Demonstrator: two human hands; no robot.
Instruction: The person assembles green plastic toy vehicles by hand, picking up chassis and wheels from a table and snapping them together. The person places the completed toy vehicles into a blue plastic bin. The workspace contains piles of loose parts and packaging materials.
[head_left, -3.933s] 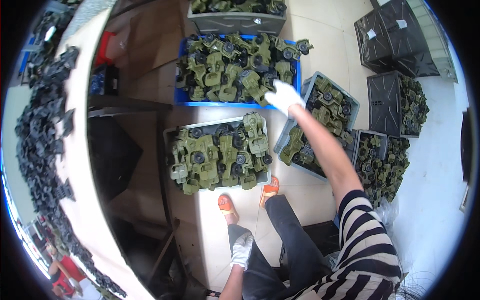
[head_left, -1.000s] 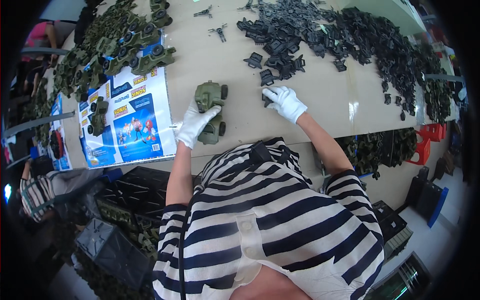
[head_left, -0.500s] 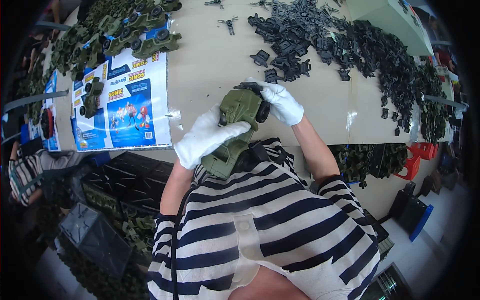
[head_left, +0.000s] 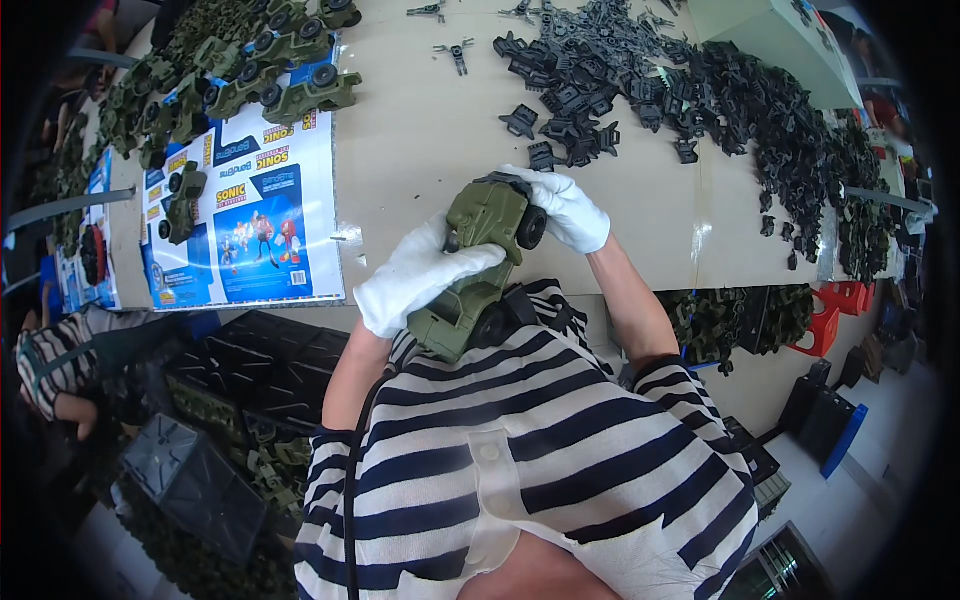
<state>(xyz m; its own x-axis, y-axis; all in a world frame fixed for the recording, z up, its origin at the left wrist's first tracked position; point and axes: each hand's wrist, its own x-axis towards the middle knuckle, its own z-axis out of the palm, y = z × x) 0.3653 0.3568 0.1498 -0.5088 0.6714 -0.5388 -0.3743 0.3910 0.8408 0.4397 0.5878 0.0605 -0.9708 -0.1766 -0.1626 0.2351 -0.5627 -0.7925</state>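
An olive-green toy truck (head_left: 487, 215) with black wheels lies tilted between my gloved hands, above the near edge of the table. My left hand (head_left: 420, 275) is closed round its middle, the thumb across the cab area. At the truck's far end, a small black plastic part (head_left: 507, 181) sits against the body. The fingers of my right hand (head_left: 565, 208) are closed on that part and press it to the truck, partly hiding it. Loose black parts of a bumper-like shape (head_left: 520, 121) lie on the table beyond my hands.
Grey small parts (head_left: 455, 55) and a long heap of black parts (head_left: 790, 160) cover the far right. Green toy trucks (head_left: 310, 95) stand at left on printed blue-and-white sheets (head_left: 262, 240). A pale green box (head_left: 775, 60) is at far right; dark crates (head_left: 190, 480) are below left.
The black part has come closer against the truck's end, with my right fingers lying over it. The truck has turned slightly; my left hand keeps its hold.
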